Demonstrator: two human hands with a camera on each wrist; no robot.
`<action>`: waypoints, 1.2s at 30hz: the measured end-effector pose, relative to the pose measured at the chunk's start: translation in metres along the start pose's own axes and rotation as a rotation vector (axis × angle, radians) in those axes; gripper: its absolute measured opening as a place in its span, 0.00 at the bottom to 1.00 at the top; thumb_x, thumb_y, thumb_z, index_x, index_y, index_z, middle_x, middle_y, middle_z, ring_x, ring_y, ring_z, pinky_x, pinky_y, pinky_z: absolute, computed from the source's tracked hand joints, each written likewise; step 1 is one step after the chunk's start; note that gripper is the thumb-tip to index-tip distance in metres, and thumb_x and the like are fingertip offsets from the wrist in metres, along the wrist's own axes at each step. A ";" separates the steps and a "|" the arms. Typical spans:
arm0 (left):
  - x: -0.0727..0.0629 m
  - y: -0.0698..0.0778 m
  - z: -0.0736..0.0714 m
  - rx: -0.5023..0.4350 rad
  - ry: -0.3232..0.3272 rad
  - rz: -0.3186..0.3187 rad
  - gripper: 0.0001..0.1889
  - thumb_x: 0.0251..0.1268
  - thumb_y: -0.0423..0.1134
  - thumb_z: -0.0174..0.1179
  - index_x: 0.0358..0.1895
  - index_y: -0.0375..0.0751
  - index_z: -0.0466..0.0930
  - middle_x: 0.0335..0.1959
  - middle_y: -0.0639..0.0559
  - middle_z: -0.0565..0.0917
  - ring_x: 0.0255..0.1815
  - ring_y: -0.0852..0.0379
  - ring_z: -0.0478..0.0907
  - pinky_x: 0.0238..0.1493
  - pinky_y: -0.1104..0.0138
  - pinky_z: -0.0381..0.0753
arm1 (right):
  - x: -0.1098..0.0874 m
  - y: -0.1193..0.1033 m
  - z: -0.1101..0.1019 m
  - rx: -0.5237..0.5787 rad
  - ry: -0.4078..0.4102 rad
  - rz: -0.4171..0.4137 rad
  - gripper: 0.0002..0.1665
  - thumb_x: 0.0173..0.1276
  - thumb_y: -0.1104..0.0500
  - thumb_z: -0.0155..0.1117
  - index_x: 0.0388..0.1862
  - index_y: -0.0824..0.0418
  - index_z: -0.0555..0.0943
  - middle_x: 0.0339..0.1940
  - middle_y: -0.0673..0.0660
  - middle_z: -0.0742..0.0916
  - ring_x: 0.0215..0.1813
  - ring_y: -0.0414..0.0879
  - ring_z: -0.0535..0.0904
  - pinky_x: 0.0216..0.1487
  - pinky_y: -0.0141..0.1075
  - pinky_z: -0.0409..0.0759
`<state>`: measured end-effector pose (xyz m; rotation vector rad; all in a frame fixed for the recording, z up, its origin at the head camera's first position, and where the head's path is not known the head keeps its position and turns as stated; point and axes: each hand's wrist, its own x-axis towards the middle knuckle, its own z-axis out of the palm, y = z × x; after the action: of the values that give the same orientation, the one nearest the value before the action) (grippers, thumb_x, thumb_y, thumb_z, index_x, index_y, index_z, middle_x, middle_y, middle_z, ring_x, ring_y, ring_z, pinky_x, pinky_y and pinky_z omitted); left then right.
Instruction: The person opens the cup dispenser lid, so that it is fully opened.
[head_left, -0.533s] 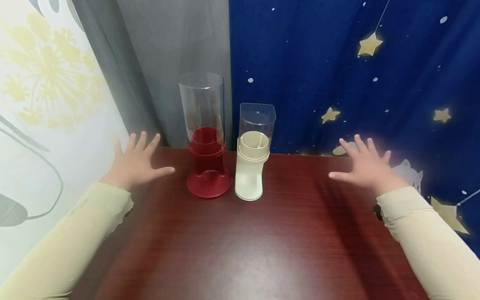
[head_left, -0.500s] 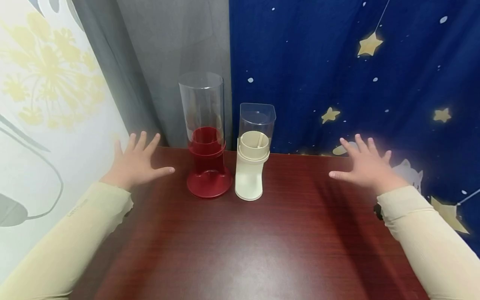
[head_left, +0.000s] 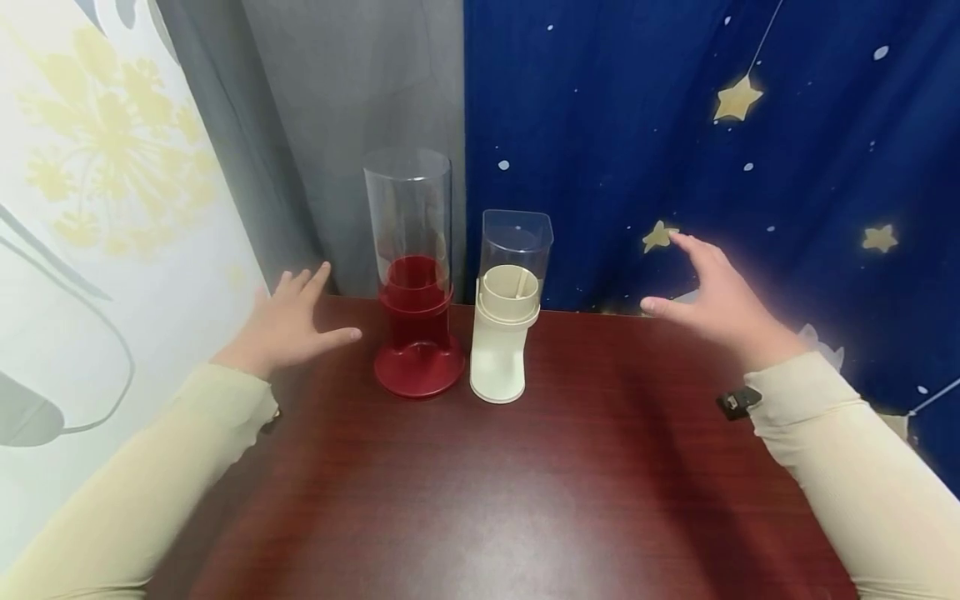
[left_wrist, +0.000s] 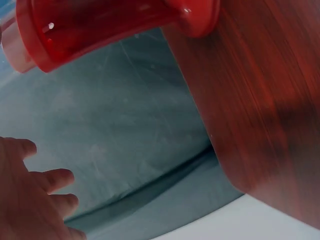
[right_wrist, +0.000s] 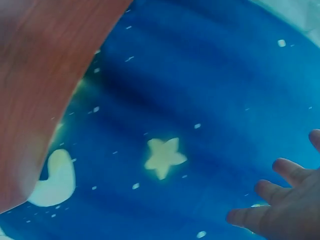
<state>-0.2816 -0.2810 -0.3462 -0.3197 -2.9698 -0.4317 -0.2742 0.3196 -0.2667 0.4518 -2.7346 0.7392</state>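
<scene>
Two upright dispenser-like stands are side by side near the back of the table. The taller has a clear tube in a red base point(head_left: 417, 371); the shorter has a clear top in a cream base point(head_left: 498, 367). My left hand point(head_left: 281, 329) is held left of the red stand, apart from it, thumb extended toward it. The left wrist view shows the red body point(left_wrist: 100, 30) and my spread fingers, all holding nothing. My right hand point(head_left: 723, 308) hovers well right of the cream stand, thumb and fingers apart. In the right wrist view that hand point(right_wrist: 292, 207) is also bare.
The dark red wooden table point(head_left: 480, 483) ends just behind the stands. Behind it hang a grey curtain point(head_left: 360, 83) and a blue curtain with stars point(head_left: 600, 125). White cloth with yellow flowers point(head_left: 127, 158) is at the left.
Both hands have turned from palms-down with spread fingers to more sideways, and have moved slightly inward. The right thumb is closer to the stands. Both stands remain in place; the head view has shifted slightly.
</scene>
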 end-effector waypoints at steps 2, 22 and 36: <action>0.002 0.004 0.000 -0.040 0.007 0.003 0.66 0.60 0.80 0.59 0.88 0.48 0.33 0.86 0.31 0.48 0.85 0.23 0.37 0.75 0.23 0.35 | 0.005 -0.011 -0.005 0.008 0.000 -0.008 0.65 0.62 0.41 0.81 0.89 0.48 0.52 0.86 0.66 0.60 0.84 0.69 0.55 0.77 0.72 0.57; 0.012 0.033 0.004 -0.333 0.060 -0.052 0.66 0.54 0.76 0.68 0.87 0.65 0.31 0.89 0.46 0.46 0.87 0.35 0.46 0.71 0.26 0.62 | 0.044 -0.108 -0.019 0.034 -0.065 -0.065 0.61 0.66 0.35 0.75 0.89 0.42 0.51 0.89 0.54 0.56 0.87 0.59 0.53 0.81 0.67 0.56; 0.022 0.046 0.018 -0.458 0.101 -0.044 0.68 0.53 0.71 0.74 0.88 0.62 0.32 0.89 0.46 0.47 0.87 0.36 0.48 0.71 0.29 0.66 | 0.062 -0.151 0.000 0.069 -0.092 -0.151 0.60 0.64 0.37 0.75 0.88 0.45 0.55 0.88 0.52 0.60 0.87 0.52 0.54 0.84 0.58 0.55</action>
<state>-0.2946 -0.2280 -0.3480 -0.2642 -2.7543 -1.0998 -0.2758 0.1815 -0.1794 0.7158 -2.7275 0.7936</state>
